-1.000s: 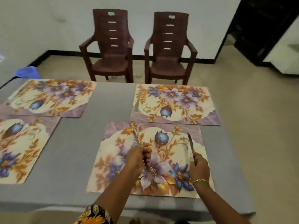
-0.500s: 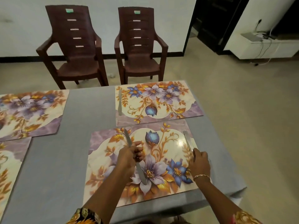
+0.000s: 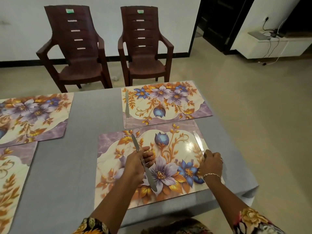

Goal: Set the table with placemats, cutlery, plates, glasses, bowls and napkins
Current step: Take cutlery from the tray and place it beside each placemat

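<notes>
Left hand (image 3: 135, 163) is curled round knives (image 3: 150, 179) over the near mat (image 3: 108, 159). Right hand (image 3: 211, 163) has its fingers curled on the right knife (image 3: 197, 141), which lies along that mat's right edge. Far mat (image 3: 194, 105) has a far knife (image 3: 127, 105) on its left edge. Grey table (image 3: 81, 132). Two chairs (image 3: 79, 65) stand beyond.

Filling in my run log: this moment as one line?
left hand: holds cutlery | right hand: grips knife on near mat, right edge | far mat: second knife at left edge
</notes>
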Demonstrator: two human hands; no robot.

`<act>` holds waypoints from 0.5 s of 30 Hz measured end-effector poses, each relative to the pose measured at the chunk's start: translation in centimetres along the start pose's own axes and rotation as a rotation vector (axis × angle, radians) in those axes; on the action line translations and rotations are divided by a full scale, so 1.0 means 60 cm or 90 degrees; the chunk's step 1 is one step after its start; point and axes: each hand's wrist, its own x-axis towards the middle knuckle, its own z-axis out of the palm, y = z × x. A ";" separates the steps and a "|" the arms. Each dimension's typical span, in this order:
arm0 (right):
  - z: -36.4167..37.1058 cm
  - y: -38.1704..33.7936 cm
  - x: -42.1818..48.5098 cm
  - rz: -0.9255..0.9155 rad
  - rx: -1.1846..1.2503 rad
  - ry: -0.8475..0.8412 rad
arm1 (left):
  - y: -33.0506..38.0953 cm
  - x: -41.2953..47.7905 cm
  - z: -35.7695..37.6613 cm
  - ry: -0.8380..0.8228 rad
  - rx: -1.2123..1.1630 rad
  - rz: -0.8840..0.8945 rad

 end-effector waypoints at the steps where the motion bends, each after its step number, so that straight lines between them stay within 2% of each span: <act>1: 0.000 0.001 0.000 0.002 0.004 0.004 | 0.000 -0.002 -0.002 0.006 0.006 0.005; 4: -0.001 -0.003 -0.005 -0.001 0.047 0.023 | 0.000 -0.008 -0.013 0.013 0.004 0.010; 7: -0.001 -0.030 -0.019 -0.065 0.103 0.029 | 0.005 -0.022 -0.023 0.025 -0.040 0.020; 11: 0.007 -0.085 -0.038 -0.249 0.234 -0.015 | 0.010 -0.047 -0.045 0.084 -0.109 0.049; 15: 0.005 -0.159 -0.091 -0.426 0.344 -0.054 | 0.020 -0.091 -0.093 0.138 -0.108 0.087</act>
